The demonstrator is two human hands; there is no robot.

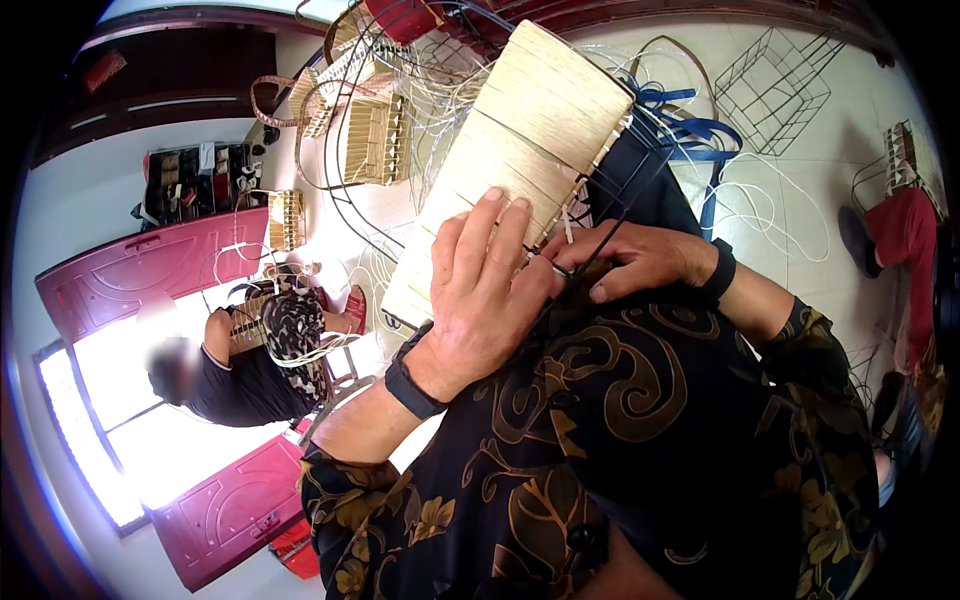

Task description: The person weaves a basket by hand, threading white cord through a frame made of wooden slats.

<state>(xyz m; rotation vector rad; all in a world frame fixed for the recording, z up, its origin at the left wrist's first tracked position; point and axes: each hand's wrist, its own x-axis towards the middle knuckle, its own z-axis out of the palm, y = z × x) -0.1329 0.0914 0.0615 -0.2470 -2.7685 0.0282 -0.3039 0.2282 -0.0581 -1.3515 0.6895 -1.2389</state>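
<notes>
A pale woven basket with a dark wire frame lies tilted across my lap, its broad flat side up. My left hand rests on that side, three fingers stretched over the weave. Its index finger and thumb are bent in at the basket's near right edge. My right hand is closed at the same edge, its fingertips meeting the left ones beside a dark wire. A short whitish strip sticks up there. Whatever the right fingers pinch is hidden between the hands.
Woven baskets and loose clear strands lie on the floor ahead. Blue straps and a bare wire frame are at the right. Another person sits at the left with a basket, near a bright doorway. A shoe rack stands behind.
</notes>
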